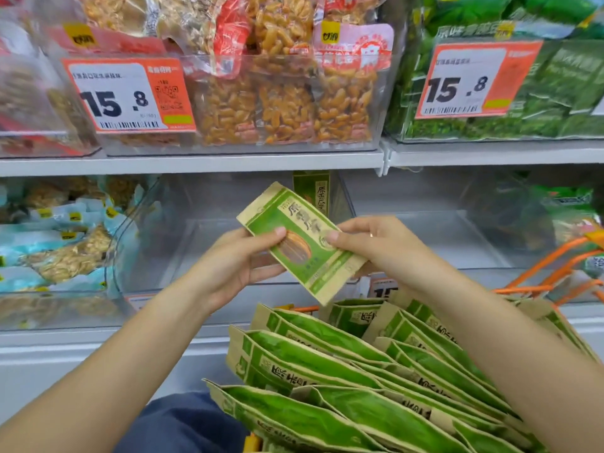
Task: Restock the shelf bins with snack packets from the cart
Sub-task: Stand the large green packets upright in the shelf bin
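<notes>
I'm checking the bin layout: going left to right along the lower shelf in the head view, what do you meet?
Bin of pale blue packets → nearly empty clear bin with one upright green packet at its back → clear bin holding green bags.

Shop aisle: price tags on stocked shelf bins.

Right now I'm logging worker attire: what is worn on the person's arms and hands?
Both forearms are bare, with no sleeves or gloves in view. The right hand has a thin ring on one of its fingers. The left hand shows no jewellery.
</notes>
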